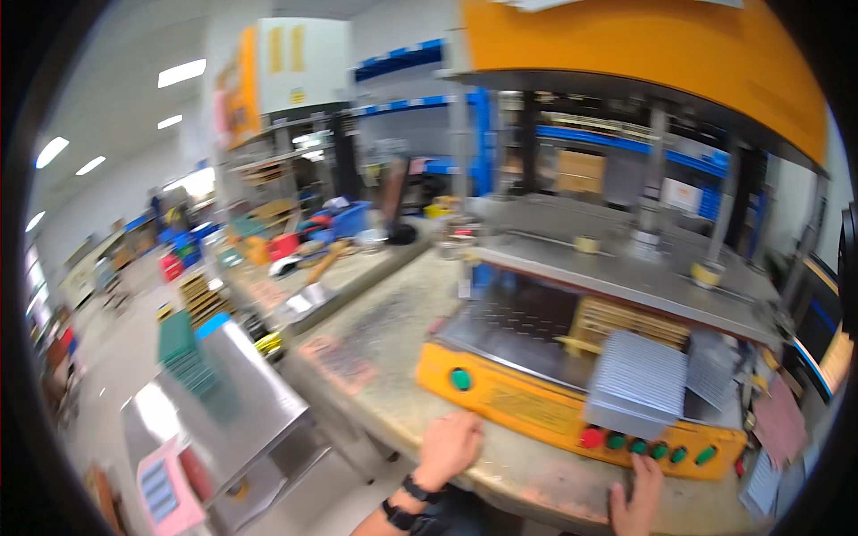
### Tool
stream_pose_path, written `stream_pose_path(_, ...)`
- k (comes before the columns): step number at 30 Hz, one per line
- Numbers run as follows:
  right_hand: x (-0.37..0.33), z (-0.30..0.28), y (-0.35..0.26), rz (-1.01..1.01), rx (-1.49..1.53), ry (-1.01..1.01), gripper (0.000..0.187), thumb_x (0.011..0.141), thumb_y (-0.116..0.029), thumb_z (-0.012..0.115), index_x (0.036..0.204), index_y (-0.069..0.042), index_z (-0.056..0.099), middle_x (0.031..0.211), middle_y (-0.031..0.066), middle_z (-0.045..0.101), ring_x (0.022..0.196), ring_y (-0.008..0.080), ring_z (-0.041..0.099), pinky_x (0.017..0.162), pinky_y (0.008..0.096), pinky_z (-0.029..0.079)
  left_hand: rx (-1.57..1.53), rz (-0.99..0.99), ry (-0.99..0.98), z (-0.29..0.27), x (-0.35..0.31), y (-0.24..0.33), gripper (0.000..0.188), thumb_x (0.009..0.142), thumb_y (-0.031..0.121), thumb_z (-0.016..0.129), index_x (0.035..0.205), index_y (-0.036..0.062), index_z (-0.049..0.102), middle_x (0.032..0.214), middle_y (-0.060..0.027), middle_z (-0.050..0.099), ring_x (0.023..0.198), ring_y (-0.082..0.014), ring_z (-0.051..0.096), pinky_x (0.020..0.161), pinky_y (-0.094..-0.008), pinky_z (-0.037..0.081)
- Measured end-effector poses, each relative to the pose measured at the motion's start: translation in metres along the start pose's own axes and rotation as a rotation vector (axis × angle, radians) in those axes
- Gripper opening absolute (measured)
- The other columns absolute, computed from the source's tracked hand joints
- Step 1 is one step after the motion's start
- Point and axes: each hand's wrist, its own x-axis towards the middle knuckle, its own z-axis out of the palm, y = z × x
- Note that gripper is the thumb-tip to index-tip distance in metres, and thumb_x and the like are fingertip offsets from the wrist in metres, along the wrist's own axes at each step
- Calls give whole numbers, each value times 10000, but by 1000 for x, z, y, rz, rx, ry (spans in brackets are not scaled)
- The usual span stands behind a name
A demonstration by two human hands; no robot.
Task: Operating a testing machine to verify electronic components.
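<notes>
My left hand [450,445], with dark bands on the wrist, is at the front edge of the worktop, below the round green button [460,380] on the left of a yellow press base [509,402]. Its fingers are blurred and partly turned under, so their closure is unclear. My right hand [639,497] is open, with fingers apart and fingertips at or just below a green button [638,446] in the front row; contact is uncertain. A red button [592,438] is also in that row. Above it, a grey ribbed block or stack [636,380] sits on the press base.
A steel plate on posts [617,246] spans the press below its yellow head [643,45]. A monitor [813,322] stands at right. At left, a steel cart [223,393] carries a green crate [183,348]. Tools and a blue bin [350,217] crowd the bench behind.
</notes>
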Motion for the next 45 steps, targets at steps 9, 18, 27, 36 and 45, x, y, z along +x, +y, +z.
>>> stream_pose_path(9, 10, 7, -1, 4, 100, 7, 514, 890, -266, 626, 1346, -83, 476, 1256, 163, 506, 1156, 343, 486, 971, 430, 412, 49, 36, -107, -14, 2, -7, 141, 828, 164, 568, 882, 85, 672, 886, -172, 652, 853, -368, 593, 754, -449, 458)
stream_pose_path(18, 5, 0, 0, 71, 89, -44, 521, 943, -300, 552, 1405, -108, 407, 1304, 140, 458, 1189, 327, 464, 984, 427, 401, 47, 68, -96, -7, 3, -9, 158, 840, 194, 556, 877, 93, 671, 863, -181, 636, 839, -380, 583, 750, -455, 461)
stream_pose_path(27, 6, 2, 0, 56, 103, -28, 513, 940, -297, 556, 1394, -102, 418, 1299, 142, 459, 1184, 329, 467, 985, 428, 399, 117, 112, -30, -4, 2, -13, 252, 870, 289, 584, 783, 56, 626, 748, -188, 594, 726, -377, 552, 650, -472, 426)
stream_pose_path(36, 7, 1, -2, 52, 112, -8, 508, 934, -282, 569, 1385, -97, 426, 1284, 152, 459, 1170, 330, 477, 983, 425, 402, 88, 75, -27, -13, 6, 6, 237, 821, 211, 586, 679, 24, 557, 654, -197, 538, 633, -371, 514, 576, -444, 402)
stream_pose_path(45, 6, 2, 0, 60, 129, -12, 508, 939, -287, 557, 1390, -97, 421, 1299, 166, 446, 1162, 347, 496, 973, 433, 417, 107, 55, -5, -12, 5, 8, 199, 825, 214, 611, 744, 37, 568, 693, -168, 553, 703, -358, 530, 638, -462, 412)
